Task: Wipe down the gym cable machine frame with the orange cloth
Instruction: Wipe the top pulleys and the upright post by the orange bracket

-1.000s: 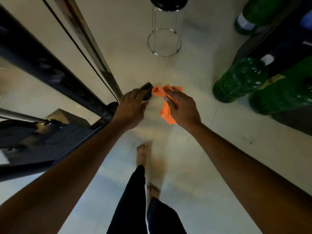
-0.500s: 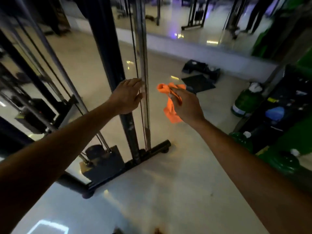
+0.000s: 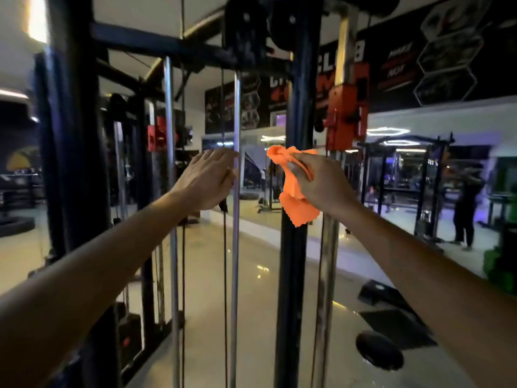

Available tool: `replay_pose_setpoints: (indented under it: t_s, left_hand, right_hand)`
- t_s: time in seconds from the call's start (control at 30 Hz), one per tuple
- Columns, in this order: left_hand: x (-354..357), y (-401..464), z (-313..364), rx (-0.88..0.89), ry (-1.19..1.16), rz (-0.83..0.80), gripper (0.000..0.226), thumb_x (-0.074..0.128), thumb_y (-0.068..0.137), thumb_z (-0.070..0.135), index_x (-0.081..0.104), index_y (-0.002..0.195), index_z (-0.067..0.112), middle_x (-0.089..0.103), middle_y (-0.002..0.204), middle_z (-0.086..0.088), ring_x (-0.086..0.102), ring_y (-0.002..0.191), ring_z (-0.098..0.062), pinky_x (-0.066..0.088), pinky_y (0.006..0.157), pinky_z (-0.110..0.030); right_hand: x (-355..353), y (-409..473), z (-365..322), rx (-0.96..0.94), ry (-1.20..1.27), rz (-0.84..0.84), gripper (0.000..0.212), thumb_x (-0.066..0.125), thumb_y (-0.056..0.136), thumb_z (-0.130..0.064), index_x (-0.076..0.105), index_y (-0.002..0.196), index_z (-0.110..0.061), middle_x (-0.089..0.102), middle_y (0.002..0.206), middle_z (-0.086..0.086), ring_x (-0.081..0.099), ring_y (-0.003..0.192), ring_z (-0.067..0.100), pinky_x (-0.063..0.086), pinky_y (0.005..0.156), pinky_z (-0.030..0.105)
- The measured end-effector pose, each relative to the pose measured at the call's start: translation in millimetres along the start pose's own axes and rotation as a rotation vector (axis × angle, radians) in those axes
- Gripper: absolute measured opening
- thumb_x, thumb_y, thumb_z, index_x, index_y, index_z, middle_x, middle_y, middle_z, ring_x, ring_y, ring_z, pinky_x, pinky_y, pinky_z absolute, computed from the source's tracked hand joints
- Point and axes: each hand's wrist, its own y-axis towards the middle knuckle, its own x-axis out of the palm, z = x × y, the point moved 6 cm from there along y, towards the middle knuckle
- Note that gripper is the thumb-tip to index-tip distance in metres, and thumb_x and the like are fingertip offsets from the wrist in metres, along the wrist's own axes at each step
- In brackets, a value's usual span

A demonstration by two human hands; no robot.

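The cable machine frame fills the view: a black upright post (image 3: pixel 292 261) in the middle, chrome guide rods (image 3: pixel 235 261) left of it, a black crossbar on top. My left hand (image 3: pixel 207 179) curls around the nearer chrome rod at chest height. My right hand (image 3: pixel 321 182) holds the crumpled orange cloth (image 3: pixel 293 197) bunched in its fingers, right in front of the black post; whether the cloth touches the post I cannot tell.
An orange carriage (image 3: pixel 345 116) sits on a chrome column right of the post. Black cables (image 3: pixel 224 275) hang between the rods. A round black stool (image 3: pixel 379 350) and dark floor mats (image 3: pixel 391 320) lie low right. A person (image 3: pixel 465 208) stands far right.
The view has swung up from the floor to the upper frame. Both hands have risen along the machine, the left sliding up the chrome rod, the right carrying the cloth beside the post.
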Motion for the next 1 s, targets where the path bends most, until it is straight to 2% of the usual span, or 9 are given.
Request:
replay_pose_setpoints:
  t_s: [0.07,0.13,0.3,0.37,0.43,0.6,0.8,0.9,1.0]
  left_hand:
    - [-41,11,-31,0.004,0.027,0.065,0.045,0.047,0.112,0.032,0.047,0.155,0.02,0.049,0.156,-0.006,0.044,0.145,-0.028,0.034,0.119,-0.047]
    - [-77,22,-59,0.006,0.058,0.111,0.048,0.046,0.112,0.036,0.044,0.157,0.02,0.047,0.157,-0.005,0.041,0.148,-0.027,0.032,0.121,-0.047]
    - [-150,50,-116,0.038,0.174,0.198,0.05,0.045,0.11,0.039,0.048,0.155,0.019,0.05,0.157,-0.005,0.044,0.148,-0.03,0.033,0.122,-0.05]
    - [-173,58,-135,0.036,0.196,0.223,0.05,0.045,0.109,0.038,0.049,0.156,0.02,0.05,0.157,-0.005,0.045,0.147,-0.03,0.033,0.122,-0.051]
    - [-189,64,-156,0.032,0.201,0.236,0.048,0.046,0.11,0.036,0.048,0.156,0.02,0.051,0.157,-0.006,0.045,0.147,-0.03,0.033,0.123,-0.053]
    - [-207,69,-200,-0.004,0.209,0.246,0.048,0.048,0.111,0.036,0.046,0.157,0.021,0.047,0.161,-0.003,0.036,0.153,-0.024,0.028,0.125,-0.048]
    - [-207,76,-244,-0.019,0.258,0.257,0.045,0.046,0.11,0.04,0.05,0.151,0.022,0.048,0.155,-0.002,0.042,0.148,-0.023,0.037,0.121,-0.05]
    - [-206,89,-267,-0.02,0.303,0.274,0.047,0.046,0.11,0.042,0.049,0.152,0.021,0.043,0.16,-0.003,0.036,0.152,-0.025,0.038,0.122,-0.053]
    - [-204,101,-287,-0.008,0.374,0.309,0.056,0.037,0.109,0.047,0.053,0.154,0.018,0.028,0.173,-0.008,0.012,0.164,-0.029,0.02,0.13,-0.059]
  right_hand:
    - [6,38,-33,-0.043,0.022,0.04,0.036,0.061,0.112,-0.036,0.072,0.141,-0.018,0.079,0.124,0.004,0.071,0.107,0.021,0.047,0.08,0.022]
    - [14,71,-64,-0.067,0.065,0.074,0.037,0.061,0.112,-0.038,0.071,0.142,-0.018,0.077,0.129,0.007,0.072,0.112,0.025,0.055,0.09,0.035]
    - [31,143,-131,-0.135,0.085,0.139,0.034,0.06,0.112,-0.038,0.073,0.138,-0.02,0.078,0.122,0.005,0.071,0.107,0.022,0.052,0.083,0.035]
    - [37,168,-155,-0.156,0.085,0.171,0.036,0.06,0.112,-0.038,0.072,0.139,-0.018,0.077,0.126,0.006,0.071,0.111,0.024,0.053,0.087,0.036]
    - [45,191,-175,-0.169,0.082,0.2,0.039,0.059,0.112,-0.04,0.07,0.141,-0.016,0.076,0.127,0.007,0.071,0.111,0.024,0.056,0.092,0.04]
    - [75,238,-214,-0.217,0.083,0.228,0.043,0.057,0.112,-0.043,0.066,0.145,-0.016,0.073,0.125,0.011,0.07,0.109,0.026,0.055,0.088,0.039]
    - [115,280,-228,-0.306,0.084,0.252,0.038,0.055,0.113,-0.041,0.068,0.139,-0.016,0.072,0.114,0.005,0.069,0.099,0.018,0.053,0.085,0.035]
    - [133,302,-227,-0.333,0.089,0.279,0.04,0.052,0.115,-0.041,0.064,0.144,-0.015,0.07,0.128,0.006,0.067,0.107,0.018,0.049,0.091,0.034]
    - [155,319,-220,-0.314,0.085,0.308,0.047,0.045,0.116,-0.043,0.058,0.151,-0.015,0.062,0.151,0.007,0.06,0.135,0.027,0.046,0.11,0.044]
